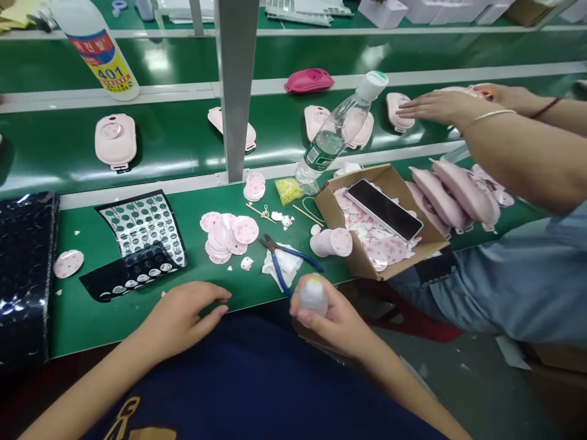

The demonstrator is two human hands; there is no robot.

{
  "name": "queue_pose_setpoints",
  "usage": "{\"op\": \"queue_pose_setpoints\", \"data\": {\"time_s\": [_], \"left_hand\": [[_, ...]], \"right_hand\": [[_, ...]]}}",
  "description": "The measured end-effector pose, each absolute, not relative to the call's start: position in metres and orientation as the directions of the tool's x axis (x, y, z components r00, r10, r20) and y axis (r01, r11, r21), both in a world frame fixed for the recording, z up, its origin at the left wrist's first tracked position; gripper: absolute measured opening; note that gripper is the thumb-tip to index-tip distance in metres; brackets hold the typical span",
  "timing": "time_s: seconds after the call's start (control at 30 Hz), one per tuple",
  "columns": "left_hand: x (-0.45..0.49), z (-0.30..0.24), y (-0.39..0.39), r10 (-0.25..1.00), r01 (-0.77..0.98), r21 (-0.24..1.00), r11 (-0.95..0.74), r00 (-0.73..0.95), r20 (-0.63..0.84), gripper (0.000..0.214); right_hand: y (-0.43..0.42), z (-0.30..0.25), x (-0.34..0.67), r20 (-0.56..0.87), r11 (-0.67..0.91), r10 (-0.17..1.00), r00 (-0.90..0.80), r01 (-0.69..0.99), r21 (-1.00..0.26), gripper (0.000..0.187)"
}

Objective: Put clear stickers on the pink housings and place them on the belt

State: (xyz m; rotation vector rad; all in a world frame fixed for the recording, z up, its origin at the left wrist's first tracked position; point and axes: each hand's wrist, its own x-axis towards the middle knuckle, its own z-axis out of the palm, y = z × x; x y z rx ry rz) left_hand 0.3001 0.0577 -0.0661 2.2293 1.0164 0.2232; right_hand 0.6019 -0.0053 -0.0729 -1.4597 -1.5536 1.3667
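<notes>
A green worktable stands alongside a green conveyor. The small bottle is at the table's near edge, its white cap facing up, with the right hand closed around it. Just beyond, blue-handled pliers lie across a crumpled white tissue. The left hand is at the near edge, thumb and fingers apart. Between the hands and the conveyor lie overlapping pink discs; a sticker sheet, one edge curled over, lies to their left. To the right, a cardboard box holds pink pieces and a phone. A water bottle stands behind it. Farther right, a co-worker's hand touches a pale pink case on the conveyor.
</notes>
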Motion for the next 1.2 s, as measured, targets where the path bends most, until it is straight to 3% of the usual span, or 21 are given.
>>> {"op": "queue_pose_setpoints", "data": {"time_s": [0.07,0.2,0.33,0.4,0.53,0.77,0.97,1.2], "left_hand": [[0.309,-0.072,0.060,0.686,0.589,0.654,-0.475,0.713,-0.144,0.024],[0.322,-0.079,0.063,0.634,0.539,0.701,-0.467,0.756,-0.159,0.024],[0.321,-0.081,0.064,0.641,0.529,0.717,-0.453,0.753,-0.150,0.021],[0.319,-0.082,0.064,0.651,0.537,0.718,-0.443,0.743,-0.155,0.020],[0.319,-0.077,0.067,0.638,0.525,0.701,-0.484,0.759,-0.128,0.019],[0.327,-0.058,0.076,0.616,0.490,0.619,-0.613,0.788,-0.014,0.020],[0.342,-0.062,0.069,0.628,0.516,0.612,-0.600,0.777,-0.039,0.018],[0.344,-0.059,0.060,0.639,0.499,0.614,-0.611,0.769,0.010,0.015]], "right_hand": [[-0.013,-0.064,0.617,-0.309,-0.203,0.941,-0.136,0.504,-0.839,0.034],[-0.016,-0.056,0.627,-0.140,-0.138,0.990,0.033,0.481,-0.866,0.040],[-0.007,-0.070,0.619,-0.299,-0.169,0.948,-0.111,0.619,-0.767,0.034],[-0.005,-0.081,0.613,-0.226,-0.146,0.969,-0.101,0.504,-0.851,0.033],[-0.007,-0.099,0.600,-0.123,-0.113,0.988,-0.093,0.102,-0.988,0.035],[-0.020,-0.105,0.598,-0.169,-0.196,0.979,-0.111,-0.330,-0.923,0.053],[-0.027,-0.109,0.592,-0.262,-0.260,0.965,-0.006,-0.156,-0.953,0.051],[-0.007,-0.110,0.582,-0.235,-0.232,0.964,0.127,-0.039,-0.972,0.043]]}}
